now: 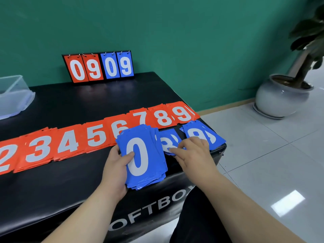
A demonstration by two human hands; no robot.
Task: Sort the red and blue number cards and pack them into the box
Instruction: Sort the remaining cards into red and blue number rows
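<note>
One black table (70, 106) carries a red card row (98, 137) from nine to two o'clock; clear box (15, 99) at ten. Left hand (114, 165) clasps the blue stack (145, 162), thumb across it; right hand (192, 153) lays near-straight fingers on the blue 8 pile (168, 139) at its three o'clock.

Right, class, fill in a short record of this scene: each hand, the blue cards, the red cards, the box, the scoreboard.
left hand: holds a blue stack, 0 on top
right hand: fingers on the blue 8 cards; whether it pinches them is unclear
blue 9 cards: on the table, right of the 8s
red cards: row on the table, 2 to 9 visible
clear box: far left of the table, partly out of frame
scoreboard: upright at the back, reads 09 09
</note>
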